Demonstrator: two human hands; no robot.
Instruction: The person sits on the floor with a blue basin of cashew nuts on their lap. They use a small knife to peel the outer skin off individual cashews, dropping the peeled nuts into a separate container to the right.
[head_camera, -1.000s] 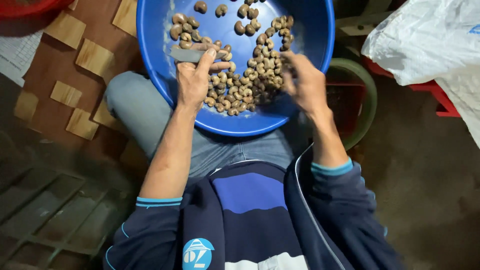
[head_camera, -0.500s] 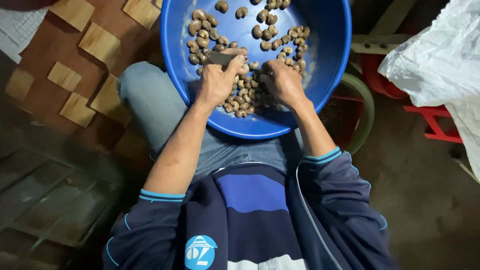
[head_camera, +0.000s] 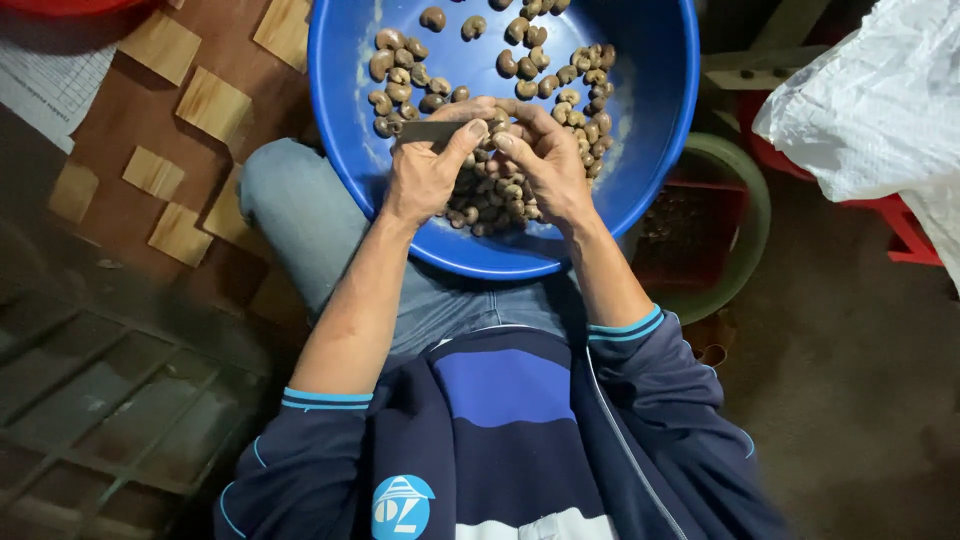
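Observation:
A big blue plastic basin (head_camera: 650, 150) rests on my lap and holds several brown, kidney-shaped nuts (head_camera: 530, 62). My left hand (head_camera: 425, 170) grips a small flat metal blade (head_camera: 428, 131) that points left over the nuts. My right hand (head_camera: 545, 160) is closed around one nut (head_camera: 498, 128), pressed against my left thumb above the middle of the basin. The two hands touch each other. The held nut is mostly hidden by my fingers.
Pale wooden squares (head_camera: 212, 102) lie on a brown board at the upper left. A green ring-shaped rim (head_camera: 752, 225) and a red crate (head_camera: 905, 235) stand to the right, under a white plastic sack (head_camera: 880, 110). A metal grate (head_camera: 110, 420) is at the lower left.
My right hand moved left from the basin's right side and met my left hand at the middle. The view shifted so the basin sits higher and more to the right.

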